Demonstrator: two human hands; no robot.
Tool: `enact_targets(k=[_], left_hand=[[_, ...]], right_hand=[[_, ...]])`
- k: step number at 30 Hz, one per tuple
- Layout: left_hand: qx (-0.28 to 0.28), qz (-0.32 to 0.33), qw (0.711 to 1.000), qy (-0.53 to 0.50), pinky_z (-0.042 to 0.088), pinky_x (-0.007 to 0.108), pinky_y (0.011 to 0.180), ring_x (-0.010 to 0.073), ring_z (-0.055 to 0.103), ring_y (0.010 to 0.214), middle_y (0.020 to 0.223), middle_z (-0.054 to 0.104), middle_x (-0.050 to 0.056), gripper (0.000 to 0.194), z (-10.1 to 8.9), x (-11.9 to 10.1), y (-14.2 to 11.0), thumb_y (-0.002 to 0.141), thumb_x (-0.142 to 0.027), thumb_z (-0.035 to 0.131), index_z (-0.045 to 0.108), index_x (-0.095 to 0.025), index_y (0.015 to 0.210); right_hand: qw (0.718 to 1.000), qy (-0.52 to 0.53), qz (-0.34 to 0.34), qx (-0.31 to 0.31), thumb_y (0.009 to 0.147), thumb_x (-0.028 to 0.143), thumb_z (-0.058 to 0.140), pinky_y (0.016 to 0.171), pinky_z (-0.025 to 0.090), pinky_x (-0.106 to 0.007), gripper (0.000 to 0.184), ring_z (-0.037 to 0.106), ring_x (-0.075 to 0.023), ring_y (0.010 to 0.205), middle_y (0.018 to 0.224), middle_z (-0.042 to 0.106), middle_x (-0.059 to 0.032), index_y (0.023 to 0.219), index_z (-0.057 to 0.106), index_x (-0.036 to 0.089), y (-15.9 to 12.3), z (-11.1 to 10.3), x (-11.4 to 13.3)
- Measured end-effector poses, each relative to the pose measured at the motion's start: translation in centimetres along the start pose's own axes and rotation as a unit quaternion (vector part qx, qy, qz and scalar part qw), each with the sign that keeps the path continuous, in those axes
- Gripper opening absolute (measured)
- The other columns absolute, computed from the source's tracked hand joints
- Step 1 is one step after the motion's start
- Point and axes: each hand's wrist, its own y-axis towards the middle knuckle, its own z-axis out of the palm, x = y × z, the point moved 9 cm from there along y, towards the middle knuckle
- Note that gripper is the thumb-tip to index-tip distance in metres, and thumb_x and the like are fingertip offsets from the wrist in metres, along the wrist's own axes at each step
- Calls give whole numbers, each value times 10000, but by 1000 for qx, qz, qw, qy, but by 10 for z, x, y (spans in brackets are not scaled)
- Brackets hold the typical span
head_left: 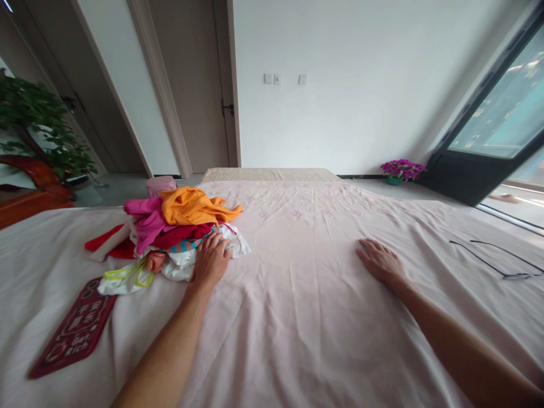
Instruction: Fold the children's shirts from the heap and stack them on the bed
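A heap of crumpled clothes lies at the left on a pale pink sheet (289, 283). In it are an orange garment (191, 207) on top, a magenta one (148, 218), dark red cloth (182, 237) and white cloth (181, 265). A white piece with yellow-green trim (125, 277) hangs off the near side. My left hand (211, 258) rests on the heap's right edge, fingers stretched over the white and blue-striped cloth, not visibly gripping. My right hand (380, 260) lies flat on the sheet, fingers out, touching only the sheet.
Left of my left forearm lies a dark red phone-shaped object (74, 328) lettered "Get Rich". Eyeglasses (516, 276) rest at the far right. Beyond the sheet stand a pink stool (161, 184), a potted purple flower (402, 170), a leafy plant (38, 124) and a wooden chair part (38, 187).
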Motion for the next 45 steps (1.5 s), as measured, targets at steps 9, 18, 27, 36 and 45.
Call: enact_targets(k=[9, 18, 27, 36, 45], left_hand=[[-10, -3, 1000, -26, 373, 489, 1078, 302, 488, 1295, 1287, 638, 112, 271, 0, 2, 1, 871, -216, 511, 712, -219, 1052], [-4, 3, 1000, -24, 379, 480, 1079, 298, 493, 1296, 1283, 642, 102, 266, -2, 0, 2, 857, -199, 531, 702, -221, 1058], [4, 3, 1000, -27, 373, 484, 1086, 289, 487, 1305, 1288, 641, 102, 278, -2, -1, 3, 920, -234, 469, 701, -222, 1074], [16, 22, 999, -19, 357, 475, 1113, 282, 458, 1342, 1350, 605, 92, 285, -3, -4, -1, 888, -220, 505, 676, -241, 1115], [17, 35, 999, -15, 364, 479, 1114, 279, 483, 1319, 1322, 622, 98, 294, 3, -5, -1, 921, -269, 473, 676, -219, 1127]], right_hand=[[1000, 7, 1, -5, 970, 567, 293, 1117, 329, -432, 588, 418, -270, 1361, 1538, 409, -67, 1426, 478, 244, 1, 2, -2], [1000, 1, 9, -7, 961, 579, 298, 1092, 347, -458, 592, 421, -287, 1353, 1537, 414, -55, 1428, 478, 263, 3, 3, -3], [1000, -9, 2, -7, 967, 568, 275, 1085, 356, -443, 585, 431, -279, 1349, 1532, 417, -62, 1421, 474, 257, 3, 6, -5], [1000, -25, -4, -10, 971, 541, 255, 1108, 335, -443, 591, 423, -271, 1356, 1521, 427, -77, 1422, 468, 224, -2, -2, 3], [998, -52, -17, -7, 983, 503, 245, 1151, 245, -474, 569, 326, -277, 1421, 1534, 397, -92, 1456, 414, 235, -5, 6, 2]])
